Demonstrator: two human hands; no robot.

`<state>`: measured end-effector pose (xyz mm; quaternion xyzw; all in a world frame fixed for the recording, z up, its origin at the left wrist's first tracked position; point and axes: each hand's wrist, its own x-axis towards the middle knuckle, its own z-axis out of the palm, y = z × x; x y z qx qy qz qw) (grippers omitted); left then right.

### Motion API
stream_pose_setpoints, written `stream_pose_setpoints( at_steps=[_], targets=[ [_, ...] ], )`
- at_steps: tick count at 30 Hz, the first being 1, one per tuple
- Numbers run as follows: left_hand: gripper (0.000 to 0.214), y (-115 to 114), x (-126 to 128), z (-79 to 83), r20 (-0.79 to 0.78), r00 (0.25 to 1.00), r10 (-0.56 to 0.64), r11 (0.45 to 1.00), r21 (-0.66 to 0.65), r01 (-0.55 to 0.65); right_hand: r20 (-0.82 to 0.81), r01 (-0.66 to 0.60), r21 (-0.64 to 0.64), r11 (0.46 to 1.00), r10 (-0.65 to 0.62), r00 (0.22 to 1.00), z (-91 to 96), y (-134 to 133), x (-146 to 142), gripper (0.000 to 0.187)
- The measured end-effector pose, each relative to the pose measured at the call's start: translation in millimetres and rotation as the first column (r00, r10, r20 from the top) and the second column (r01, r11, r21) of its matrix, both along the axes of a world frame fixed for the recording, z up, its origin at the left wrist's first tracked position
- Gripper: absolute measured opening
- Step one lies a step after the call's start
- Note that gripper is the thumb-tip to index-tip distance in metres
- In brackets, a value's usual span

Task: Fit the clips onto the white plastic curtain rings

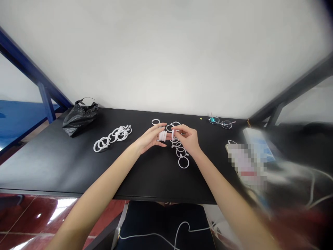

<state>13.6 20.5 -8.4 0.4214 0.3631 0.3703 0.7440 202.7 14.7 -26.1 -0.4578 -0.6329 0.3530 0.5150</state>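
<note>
Both hands meet over the middle of a black table (52, 163). My left hand (151, 139) is closed on a small stack of white plastic rings (162, 135) held upright side by side. My right hand (188, 139) pinches a single white ring (173, 134) right beside that stack. Under and near the right hand several loose white rings (182, 156) lie in a line on the table. One lone ring (155, 122) lies just beyond the left hand's fingertips.
A heap of white rings (113, 137) lies at the left of the table, with a crumpled black plastic bag (79, 116) behind it. Eyeglasses (221, 122) rest at the back right. A phone and papers (247, 156) sit at the right edge. A white cable (182, 232) hangs below.
</note>
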Motion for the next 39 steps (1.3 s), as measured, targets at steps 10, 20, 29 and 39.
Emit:
stream_pose_setpoints(
  at_steps=[10, 20, 29, 39],
  targets=[
    [0.063, -1, -1, 1.8, 0.16, 0.98, -0.12, 0.99, -0.057, 0.131, 0.0, -0.065, -0.006, 0.998, 0.065, 0.998, 2.6, -4, -1, 0.026],
    [0.079, -2, -2, 4.2, 0.134, 0.93, -0.342, 0.934, -0.059, 0.352, 0.102, -0.303, -0.103, 0.947, 0.313, 0.944, 6.2, -3, 4, 0.05],
    [0.083, -1, -8, 8.2, 0.14, 0.936, -0.323, 0.946, 0.029, 0.322, -0.155, -0.237, -0.305, 0.923, 0.198, 0.968, 1.1, 2, 3, 0.063],
    [0.07, -6, -3, 7.9, 0.238, 0.966, -0.106, 0.972, 0.229, 0.05, -0.592, -0.61, -0.472, 0.637, 0.284, 0.754, 19.6, -7, -5, 0.024]
  ],
)
